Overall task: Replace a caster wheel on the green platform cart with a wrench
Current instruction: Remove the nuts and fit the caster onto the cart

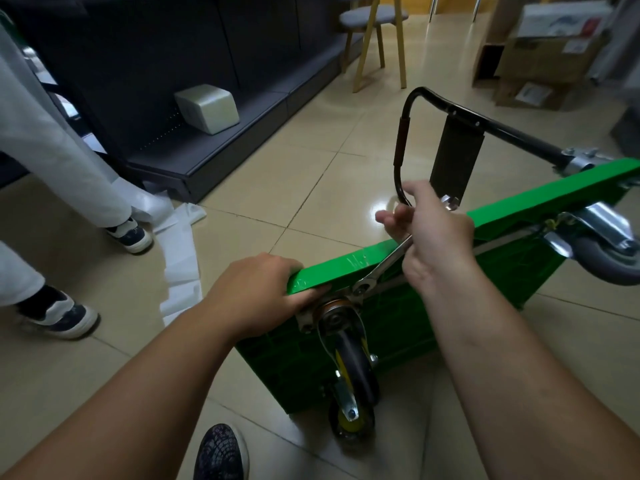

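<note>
The green platform cart (346,265) stands on its side on the tiled floor, underside toward me. My left hand (256,292) grips its upper edge at the near corner. My right hand (433,230) is closed around a silver wrench (384,266), whose lower end sits on a bolt of the near caster's mounting plate. That near caster wheel (353,372), black with a yellow hub, hangs below the corner. A second grey caster (602,251) sticks out at the far right. The cart's black folding handle (450,109) rises behind my right hand.
Another person's white trouser legs and dark shoes (59,313) stand at left beside crumpled white paper (180,244). My own shoe (221,452) is at the bottom. Dark shelving with a white box (207,107) runs along the back left. A wooden chair (374,39) and cardboard boxes (547,53) stand behind.
</note>
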